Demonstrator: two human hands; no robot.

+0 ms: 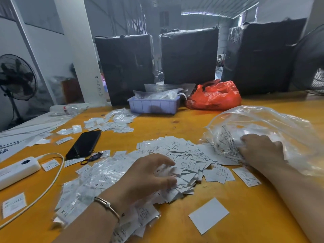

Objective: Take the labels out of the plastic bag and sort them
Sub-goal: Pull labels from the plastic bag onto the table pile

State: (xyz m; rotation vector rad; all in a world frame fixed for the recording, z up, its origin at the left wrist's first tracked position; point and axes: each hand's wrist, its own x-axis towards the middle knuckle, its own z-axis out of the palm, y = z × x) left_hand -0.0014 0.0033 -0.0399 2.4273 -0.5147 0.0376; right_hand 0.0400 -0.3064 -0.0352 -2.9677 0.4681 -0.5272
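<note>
A heap of small white labels [182, 160] lies in the middle of the yellow table [175, 123]. My left hand [149, 174] hovers over the heap's near left side, fingers curved, its fingertips touching loose labels. On the right stands a large clear plastic bag [263, 125], its mouth turned toward the heap. My right hand [261, 149] reaches inside the bag with fingers curled on labels and crumpled plastic. A flat clear bag of labels [98, 179] lies under my left forearm.
A black phone [84, 144], a white power bank [17, 170] with cable, a blank white card [208, 215] and scattered labels [112, 123] lie on the table. At the back stand a lilac tray [154, 106], a red bag [215, 95] and black wrapped bales [189, 55].
</note>
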